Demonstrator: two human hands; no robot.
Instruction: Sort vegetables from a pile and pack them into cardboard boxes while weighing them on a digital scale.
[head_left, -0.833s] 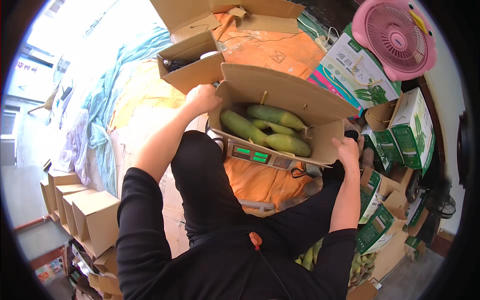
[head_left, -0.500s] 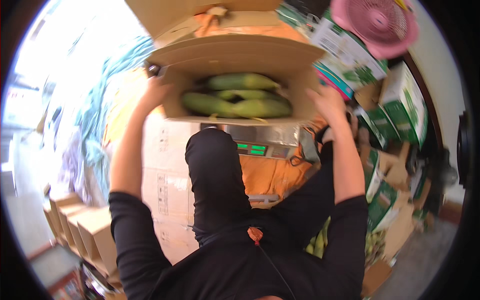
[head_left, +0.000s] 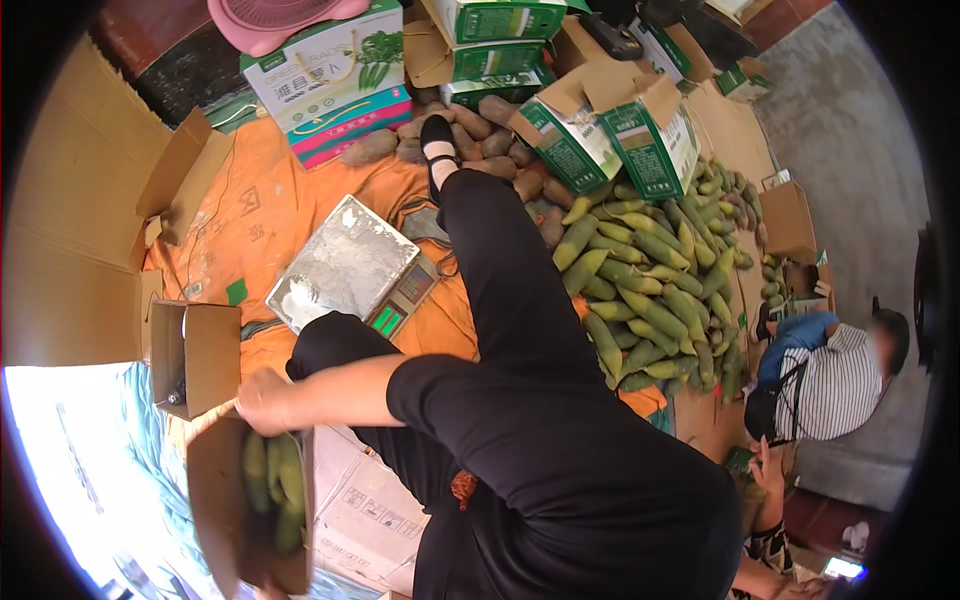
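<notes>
A brown cardboard box, open at the top, is at the lower left with several green radishes inside. My right arm reaches across to it, and my right hand, a little blurred, is closed on its upper end. At the box's opposite end only a sliver of my left hand shows at the lower edge of the picture, against the cardboard. Beside my bent knee stands a weighing scale with a worn metal plate and a lit green display.
An upright open carton stands beyond the held box. A large pile of green radishes lies right of my leg, under green-and-white gift boxes. A pink fan tops another box. A person in a striped shirt sits far right.
My view has turned, bringing the radish pile and another person into sight. The box of radishes has gone from in front of me, above the scale, to my left side, still held.
</notes>
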